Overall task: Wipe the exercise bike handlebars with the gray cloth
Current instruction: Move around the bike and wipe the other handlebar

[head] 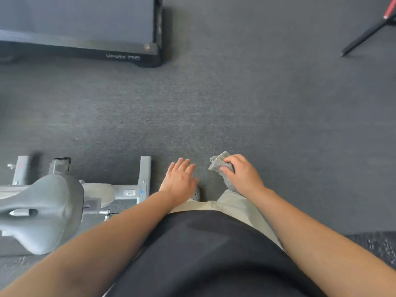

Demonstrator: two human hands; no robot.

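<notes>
Gray cloth: knitted or waffle-textured, bunched up, one crumpled end sticking out past the knuckles toward 11 o'clock, the other end trailing down under the palm toward the trouser leg. Right hand grips it, fingers curled round the wad, held in the air above the floor at roughly 5 o'clock from frame centre.

Left hand: fingers straight and close together, palm down, holding nothing, just left of the cloth hand; the two hands are apart, a strip of floor between them.

Exercise bike lies at 8 o'clock, well left of both hands. Only the rear part shows: gray saddle, pale frame tube, rear stabiliser bar standing crosswise at its end. Handlebars are out of frame. The left hand is near the stabiliser bar, not touching it.

Black treadmill deck at 11 o'clock, blurred lettering on its end edge. Thin black leg with a red stripe at 1 o'clock. Dark gray carpeted floor throughout. Below: black shirt, beige trousers, a perforated gray shoe under the left wrist.
</notes>
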